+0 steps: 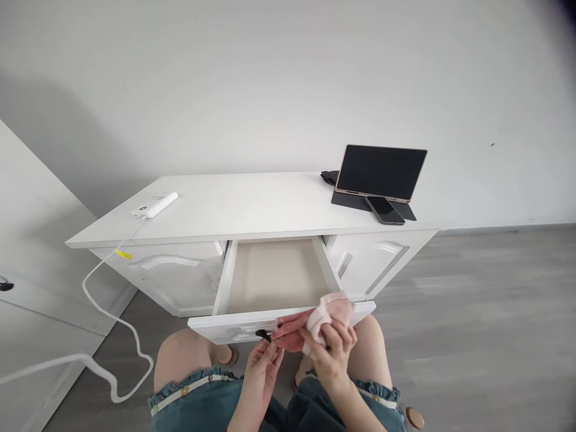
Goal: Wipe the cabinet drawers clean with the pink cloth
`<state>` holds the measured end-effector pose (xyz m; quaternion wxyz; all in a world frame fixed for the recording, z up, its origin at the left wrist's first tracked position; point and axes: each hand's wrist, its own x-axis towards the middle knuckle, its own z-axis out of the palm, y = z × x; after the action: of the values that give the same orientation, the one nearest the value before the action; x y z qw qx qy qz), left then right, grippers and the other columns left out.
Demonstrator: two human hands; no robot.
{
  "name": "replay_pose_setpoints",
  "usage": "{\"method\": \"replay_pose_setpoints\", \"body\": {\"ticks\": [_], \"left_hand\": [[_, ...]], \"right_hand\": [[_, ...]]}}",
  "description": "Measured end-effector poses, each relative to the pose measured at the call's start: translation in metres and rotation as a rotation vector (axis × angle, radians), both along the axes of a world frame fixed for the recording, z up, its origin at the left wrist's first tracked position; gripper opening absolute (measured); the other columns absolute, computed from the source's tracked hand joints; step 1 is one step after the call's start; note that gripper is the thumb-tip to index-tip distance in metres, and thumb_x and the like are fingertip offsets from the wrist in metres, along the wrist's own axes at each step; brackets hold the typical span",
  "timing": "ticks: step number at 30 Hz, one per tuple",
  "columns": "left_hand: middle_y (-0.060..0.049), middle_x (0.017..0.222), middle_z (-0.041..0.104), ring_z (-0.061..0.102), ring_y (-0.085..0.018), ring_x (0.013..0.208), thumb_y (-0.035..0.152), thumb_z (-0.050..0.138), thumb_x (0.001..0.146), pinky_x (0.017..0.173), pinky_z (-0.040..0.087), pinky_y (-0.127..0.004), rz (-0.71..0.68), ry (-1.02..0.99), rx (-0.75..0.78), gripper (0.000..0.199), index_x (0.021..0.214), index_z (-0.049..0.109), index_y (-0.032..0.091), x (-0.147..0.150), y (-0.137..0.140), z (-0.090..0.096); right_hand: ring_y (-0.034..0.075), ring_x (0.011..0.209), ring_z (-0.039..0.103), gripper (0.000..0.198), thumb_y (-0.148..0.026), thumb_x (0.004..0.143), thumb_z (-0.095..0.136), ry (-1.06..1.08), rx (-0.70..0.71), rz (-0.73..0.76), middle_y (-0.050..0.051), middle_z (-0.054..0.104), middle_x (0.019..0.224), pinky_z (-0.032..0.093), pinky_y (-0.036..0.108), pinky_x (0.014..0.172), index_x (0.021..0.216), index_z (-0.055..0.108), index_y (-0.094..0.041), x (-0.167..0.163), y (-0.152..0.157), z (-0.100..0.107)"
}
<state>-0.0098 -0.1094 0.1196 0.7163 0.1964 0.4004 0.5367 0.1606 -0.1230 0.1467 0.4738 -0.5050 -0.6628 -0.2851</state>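
Observation:
A white drawer [227,277] is pulled out, and its inside shows a bare beige bottom. My left hand [261,366] is at the drawer front, thumb and fingertips pinched at the end of the dark drawer handle [262,335]. The edge of a pink and red cloth [330,309] meets those fingertips, so their exact contact is partly hidden. My right hand [332,348] is closed around the bunched cloth, just right of the handle. The cloth lies against the drawer front and covers part of its top edge.
On the white cabinet top [234,207] stand a tablet [381,173], a phone [384,210], a black item [330,177] and a white power strip [157,205]. Its cable [108,312] hangs down at left. My knees are under the drawer. A white cupboard [40,240] stands left.

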Motion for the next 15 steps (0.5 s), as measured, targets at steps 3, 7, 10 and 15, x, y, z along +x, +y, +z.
{"method": "replay_pose_setpoints", "body": {"ticks": [3, 7, 10, 15], "left_hand": [[-0.003, 0.077, 0.075, 0.071, -0.014, 0.078, 0.021, 0.089, 0.057, 0.087, 0.054, -0.027, -0.013, -0.209, -0.106, 0.021, 0.067, 0.071, 0.017, 0.0, 0.008, -0.002], [-0.004, 0.085, 0.075, 0.07, -0.014, 0.083, 0.021, 0.089, 0.059, 0.09, 0.054, -0.028, -0.043, -0.224, -0.095, 0.023, 0.075, 0.073, 0.016, 0.003, 0.018, 0.002], [-0.004, 0.09, 0.075, 0.069, -0.014, 0.088, 0.023, 0.087, 0.063, 0.091, 0.053, -0.028, -0.047, -0.222, -0.068, 0.022, 0.079, 0.073, 0.016, 0.005, 0.024, 0.003], [-0.004, 0.09, 0.074, 0.067, -0.013, 0.091, 0.026, 0.085, 0.066, 0.091, 0.052, -0.027, -0.034, -0.223, -0.045, 0.021, 0.082, 0.073, 0.016, 0.009, 0.03, 0.001]], "right_hand": [[0.027, 0.11, 0.046, 0.027, -0.009, 0.083, 0.058, 0.041, 0.059, -0.115, 0.006, 0.052, 0.105, 0.035, 0.049, 0.1, 0.09, 0.074, -0.029, 0.029, 0.001, -0.008], [0.029, 0.116, 0.042, 0.03, -0.001, 0.08, 0.054, 0.087, 0.066, -0.17, 0.008, 0.046, 0.109, 0.041, 0.051, 0.095, 0.093, 0.069, -0.023, 0.043, 0.009, -0.014], [0.029, 0.117, 0.04, 0.033, -0.001, 0.078, 0.05, 0.214, 0.045, -0.197, 0.008, 0.041, 0.112, 0.04, 0.055, 0.096, 0.098, 0.064, -0.022, 0.037, 0.018, -0.031], [0.03, 0.117, 0.04, 0.04, -0.003, 0.07, 0.047, 0.597, -0.103, -0.254, 0.011, 0.036, 0.116, 0.038, 0.057, 0.097, 0.107, 0.056, -0.019, 0.009, 0.027, -0.066]]}}
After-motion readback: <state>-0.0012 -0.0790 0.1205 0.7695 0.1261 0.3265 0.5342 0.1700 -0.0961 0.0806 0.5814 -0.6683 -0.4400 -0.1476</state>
